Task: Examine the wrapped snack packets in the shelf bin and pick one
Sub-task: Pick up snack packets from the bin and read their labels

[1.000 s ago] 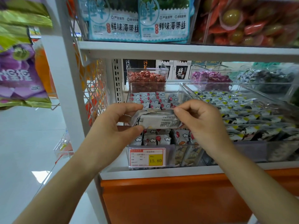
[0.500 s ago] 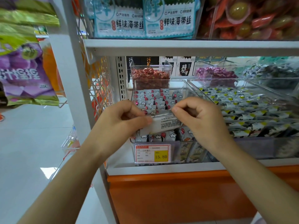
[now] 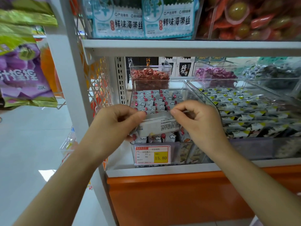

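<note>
The snack packet [image 3: 158, 126] is pinched between curled fingers [image 3: 138, 115] of left hand [image 3: 114, 126] and right hand [image 3: 200, 123], just over the shelf bin [image 3: 180, 152]; probably best held taut so the print's readable

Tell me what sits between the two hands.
In the head view, one packet spans the gap: the left hand pinches its left end, the right hand its right end, over the bin.

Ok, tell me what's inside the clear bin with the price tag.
The bin holds rows of small grey packets with red dots and white clouds. The held packet, pinched between left hand and right hand, covers the middle rows; lower layers are hidden.
</note>
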The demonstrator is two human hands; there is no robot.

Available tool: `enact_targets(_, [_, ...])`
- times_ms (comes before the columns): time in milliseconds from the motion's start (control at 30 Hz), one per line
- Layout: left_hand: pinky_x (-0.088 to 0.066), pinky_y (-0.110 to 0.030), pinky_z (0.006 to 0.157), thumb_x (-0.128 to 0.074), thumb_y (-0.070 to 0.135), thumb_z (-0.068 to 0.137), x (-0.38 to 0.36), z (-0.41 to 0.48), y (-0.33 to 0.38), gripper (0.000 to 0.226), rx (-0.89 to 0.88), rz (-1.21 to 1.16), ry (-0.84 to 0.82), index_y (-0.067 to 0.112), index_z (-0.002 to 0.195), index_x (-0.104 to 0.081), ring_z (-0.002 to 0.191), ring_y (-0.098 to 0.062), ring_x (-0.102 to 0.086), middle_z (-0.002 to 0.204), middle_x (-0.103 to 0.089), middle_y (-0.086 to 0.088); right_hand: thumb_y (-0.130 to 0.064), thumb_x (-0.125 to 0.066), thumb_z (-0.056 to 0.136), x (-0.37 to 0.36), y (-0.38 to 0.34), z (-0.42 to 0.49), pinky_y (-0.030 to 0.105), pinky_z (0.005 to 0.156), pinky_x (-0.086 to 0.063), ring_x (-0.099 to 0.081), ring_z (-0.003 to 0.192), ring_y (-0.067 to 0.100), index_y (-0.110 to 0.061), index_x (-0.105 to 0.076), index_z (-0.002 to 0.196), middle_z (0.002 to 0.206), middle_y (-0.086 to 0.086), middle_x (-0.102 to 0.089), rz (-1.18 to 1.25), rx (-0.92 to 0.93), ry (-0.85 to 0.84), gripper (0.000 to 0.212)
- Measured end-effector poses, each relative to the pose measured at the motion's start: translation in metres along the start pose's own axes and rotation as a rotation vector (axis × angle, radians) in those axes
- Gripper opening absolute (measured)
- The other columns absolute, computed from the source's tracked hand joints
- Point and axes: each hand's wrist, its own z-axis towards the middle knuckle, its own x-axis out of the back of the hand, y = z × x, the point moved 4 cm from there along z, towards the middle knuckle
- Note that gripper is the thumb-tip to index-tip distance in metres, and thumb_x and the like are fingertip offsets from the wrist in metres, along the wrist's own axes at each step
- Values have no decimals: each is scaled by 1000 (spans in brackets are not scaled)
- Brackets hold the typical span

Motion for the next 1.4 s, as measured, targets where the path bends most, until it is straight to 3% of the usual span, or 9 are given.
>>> enact_targets(100, [-55, -19, 63, -72, 35, 70, -4, 0, -3, 20, 3, 35, -57, 30, 89, -67, 75, -9, -65, 84, -68, 2, -15, -62, 87, 3, 3, 3, 10, 63, -44, -58, 67, 1, -13, -69, 78, 75, -10, -63, -67, -28, -25, 13])
enact_targets(300, [-50, -8, 64, -70, 23, 77, -5, -1, -1, 24, -56, 97, -59, 40, 91, -62, 93, -5, -61, 99, -64, 10, -15, -59, 89, 10, 12, 9, 26, 57, -59, -66, 70, 12, -22, -67, 78, 81, -4, -65, 93, -233, -326, 15])
enact_targets(467, [-47, -4, 63, -69, 22, 77, -9, -1, 3, 27, -85, 64, -67, 38, 98, -62, 96, -3, -60, 103, -63, 9, -10, -58, 89, 16, 12, 13, 16, 54, -53, -61, 70, 11, -19, -67, 78, 85, 21, -62, 169, -236, -369, 17])
enact_targets(700, [-46, -4, 61, -61, 23, 86, -7, 1, 0, 19, -101, 89, 67, 31, 102, -64, 86, -1, -62, 91, -66, 14, -17, -60, 87, 8, 18, 12, 19, 59, -55, -68, 70, 6, -23, -70, 78, 74, -7, -71, 285, -223, -221, 14])
enact_targets(867, [-52, -12, 63, -57, 18, 90, -2, 11, 2, 14, -99, 16, 223, 28, 93, -66, 70, 1, -64, 81, -67, 16, -35, -72, 68, 1, 12, 13, 22, 84, -54, -67, 91, 7, -30, -65, 107, 105, -5, -68, 271, -154, -175, 40])
enact_targets(1000, [-53, -22, 72, -54, 25, 93, -5, 22, 2, 20, -95, 104, 285, 21, 109, -65, 80, -7, -63, 89, -67, 12, -21, -71, 79, 1, 14, 19, 14, 71, -53, -64, 75, -3, -35, -63, 102, 93, -12, -67, 252, -133, -5, 28])
enact_targets(1167, [-18, -40, 110, -45, 31, 95, -13, 32, -8, 38, -151, 762, 150, 19, 131, -52, 137, -24, -20, 148, -35, -4, -20, -64, 87, 6, 30, 28, 21, 60, -57, -66, 63, 5, -12, -61, 112, 93, 1, -60, 281, -260, 117, 27])
enact_targets(1267, [-8, -50, 114, -35, 39, 96, -20, 31, -26, 42, -62, 967, -12, 26, 135, -46, 143, -22, 5, 158, -7, -3, -15, -64, 87, 0, 31, 32, 23, 60, -58, -67, 66, 7, -15, -58, 107, 91, -3, -53, 302, -259, 99, 21])
enact_targets(1400, [-7, -48, 114, -35, 36, 96, -22, 26, -34, 38, -85, 928, -15, 24, 130, -49, 143, -23, 4, 157, -10, -6, -15, -68, 84, -12, 27, 38, 24, 61, -57, -67, 70, 17, -19, -51, 97, 91, -5, -54, 261, -213, 111, 21])
